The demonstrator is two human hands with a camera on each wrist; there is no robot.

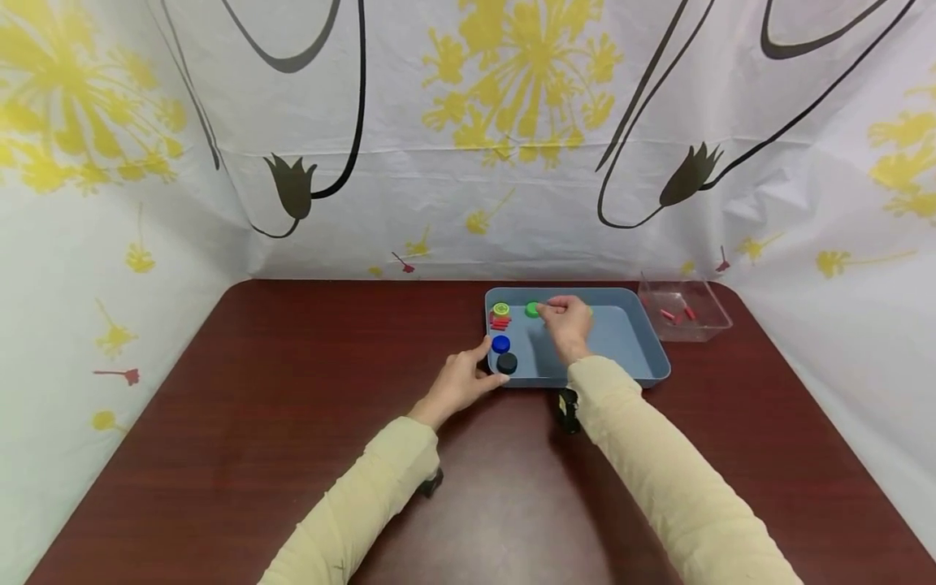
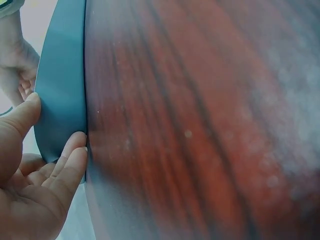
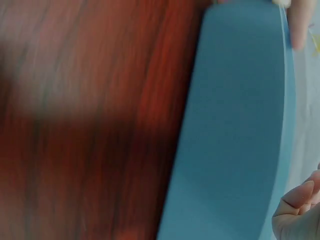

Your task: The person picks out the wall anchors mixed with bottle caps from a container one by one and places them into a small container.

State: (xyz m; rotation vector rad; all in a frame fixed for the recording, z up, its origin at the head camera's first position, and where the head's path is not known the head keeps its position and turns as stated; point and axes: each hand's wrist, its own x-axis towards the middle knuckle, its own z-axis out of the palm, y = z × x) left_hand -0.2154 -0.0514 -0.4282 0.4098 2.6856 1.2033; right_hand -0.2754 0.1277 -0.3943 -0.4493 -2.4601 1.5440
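Note:
A blue-grey tray (image 1: 614, 341) lies toward the back right of the table. My left hand (image 1: 457, 382) holds its front left corner, thumb at the front and fingers along the side; in the left wrist view the fingers (image 2: 75, 155) rest against the tray wall (image 2: 60, 75). My right hand (image 1: 569, 325) reaches over the tray, its fingertips pinching the right edge of a green cap (image 1: 533, 309). Along the tray's left side are a yellow-green cap (image 1: 500, 309), several small red sticks (image 1: 500, 323), a blue cap (image 1: 500, 344) and a black cap (image 1: 507, 363).
Against the tray's right end stands a clear plastic box (image 1: 705, 331) with a few red pieces (image 1: 690, 313) inside. Another bit of green (image 1: 590, 311) shows just right of my right hand. A patterned white curtain (image 1: 439, 203) surrounds the dark red-brown table (image 1: 351, 349).

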